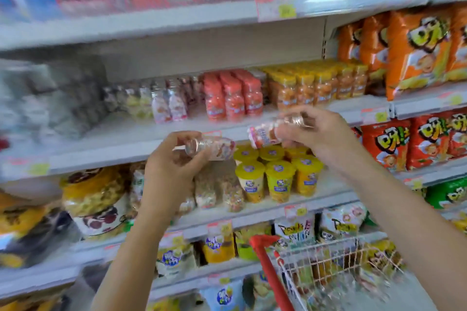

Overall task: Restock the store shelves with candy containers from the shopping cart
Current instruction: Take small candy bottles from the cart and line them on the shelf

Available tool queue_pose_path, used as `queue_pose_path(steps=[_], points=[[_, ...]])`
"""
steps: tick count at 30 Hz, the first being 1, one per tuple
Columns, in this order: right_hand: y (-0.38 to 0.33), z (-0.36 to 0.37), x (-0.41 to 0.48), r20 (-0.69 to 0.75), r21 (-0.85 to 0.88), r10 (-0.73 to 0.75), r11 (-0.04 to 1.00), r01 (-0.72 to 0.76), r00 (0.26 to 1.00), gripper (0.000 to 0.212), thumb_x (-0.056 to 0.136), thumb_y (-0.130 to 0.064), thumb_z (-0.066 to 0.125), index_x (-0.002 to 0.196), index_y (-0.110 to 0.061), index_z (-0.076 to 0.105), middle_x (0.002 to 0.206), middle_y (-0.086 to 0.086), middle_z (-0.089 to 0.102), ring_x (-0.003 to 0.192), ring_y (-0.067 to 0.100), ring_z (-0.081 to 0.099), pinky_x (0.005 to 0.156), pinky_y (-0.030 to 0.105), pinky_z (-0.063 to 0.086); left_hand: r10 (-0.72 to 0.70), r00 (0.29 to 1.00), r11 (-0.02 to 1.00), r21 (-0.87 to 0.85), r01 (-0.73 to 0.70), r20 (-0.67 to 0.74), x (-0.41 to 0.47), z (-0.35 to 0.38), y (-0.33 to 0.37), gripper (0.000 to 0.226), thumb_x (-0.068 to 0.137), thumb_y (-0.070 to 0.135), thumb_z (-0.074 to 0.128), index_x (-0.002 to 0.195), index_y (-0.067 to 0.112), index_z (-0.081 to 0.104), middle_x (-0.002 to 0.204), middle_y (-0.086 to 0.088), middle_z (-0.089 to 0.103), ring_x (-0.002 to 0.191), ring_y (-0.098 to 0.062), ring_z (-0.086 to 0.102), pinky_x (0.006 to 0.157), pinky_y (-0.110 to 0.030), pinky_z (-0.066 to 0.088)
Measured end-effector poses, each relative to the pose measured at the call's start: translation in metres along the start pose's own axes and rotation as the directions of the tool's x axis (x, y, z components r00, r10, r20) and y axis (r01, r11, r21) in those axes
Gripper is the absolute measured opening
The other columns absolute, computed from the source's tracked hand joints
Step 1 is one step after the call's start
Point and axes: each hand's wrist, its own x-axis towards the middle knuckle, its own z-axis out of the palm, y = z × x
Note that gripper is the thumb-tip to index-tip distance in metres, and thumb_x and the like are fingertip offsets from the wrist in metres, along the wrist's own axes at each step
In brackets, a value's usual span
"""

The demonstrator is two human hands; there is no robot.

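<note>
Filling most of the view, the white metal store shelves (pixel 113 134) rise in tiers, blurred toward the left. At the lower right stands the white wire shopping cart (pixel 341 267) with a red handle, holding packets too blurred to name. Tall orange foil snack bags (pixel 414 50) stand on the middle tier at the right, with red foil snack bags (pixel 386 141) 1 tier below. On that middle tier, rows of small plastic candy bottles stand upright: orange bottles with yellow caps (pixel 316 86), pink-capped bottles (pixel 232 96) just beside them, then clear pale bottles (pixel 161 103) further left. Yellow-lidded plastic cups (pixel 278 177) sit on the tier beneath. Both bare forearms reach up in front of the middle tier's edge. The left hand (pixel 171 166) curls its fingers round the left candy container (pixel 212 148), a small clear plastic bottle with pink-and-white filling, lying on its side with the cap toward the hand. The right hand (pixel 321 131) grips the right candy container (pixel 265 135), a similar bottle, tilted with its base down to the left. The 2 held bottles are near each other, apart, both off the shelf.
</note>
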Motion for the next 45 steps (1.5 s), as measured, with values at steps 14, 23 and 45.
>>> queue_pose_path(steps=[14,23,45], points=[[-0.006,0.112,0.217,-0.085,-0.394,-0.108,0.917,0.066,0.991,0.036,0.078,-0.019,0.077,0.108,-0.006,0.061,0.094,0.012,0.069,0.08,0.025,0.068,0.079,0.042,0.056,-0.036,0.971,0.987,0.147,0.072,-0.236,0.184,-0.037,-0.018,0.036,0.084,0.031,0.069,0.114,0.014,0.058,0.092,0.003,0.062,0.077,-0.016,0.064,0.056,-0.013,0.044],[0.001,0.13,0.288,-0.003,-0.642,-0.097,0.763,0.072,0.995,0.031,0.076,-0.022,0.077,0.098,-0.003,0.065,0.095,0.0,0.062,0.088,0.016,0.057,0.069,0.021,0.038,-0.058,0.994,0.972,0.222,0.077,-0.09,0.268,-0.015,-0.042,0.021,0.084,0.009,0.064,0.104,0.013,0.059,0.105,-0.005,0.063,0.084,-0.029,0.064,0.072,-0.035,0.054],[-0.001,0.152,0.36,0.331,-0.739,0.227,0.666,0.102,0.916,0.043,0.085,-0.015,0.07,0.12,0.005,0.058,0.094,0.014,0.057,0.082,0.021,0.05,0.07,0.028,0.039,-0.083,0.954,0.666,0.728,-0.162,0.288,0.34,0.0,-0.066,0.018,0.081,0.018,0.072,0.08,0.014,0.054,0.086,-0.003,0.054,0.08,-0.015,0.048,0.075,-0.024,0.038]])
